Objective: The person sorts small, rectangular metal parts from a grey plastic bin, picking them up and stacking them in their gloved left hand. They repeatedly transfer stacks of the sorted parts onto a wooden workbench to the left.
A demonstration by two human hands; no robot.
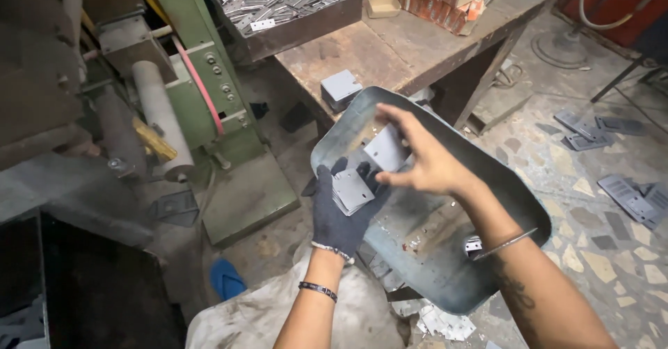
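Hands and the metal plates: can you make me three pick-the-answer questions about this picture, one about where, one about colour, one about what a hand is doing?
1. Where is the big metal tray?
A. under the hands
B. on the wooden bench
C. on top of the green machine

2. What colour is the glove on the left hand?
A. white
B. dark blue-grey
C. orange

3. What is the left hand doing?
A. lying flat and empty
B. holding a stack of plates
C. gripping the pink hose

Answers:
1 A, the tray lies below both hands, by the person's lap.
2 B, the glove is dark, while the right hand is bare.
3 B, the gloved fingers curl round the grey plates.
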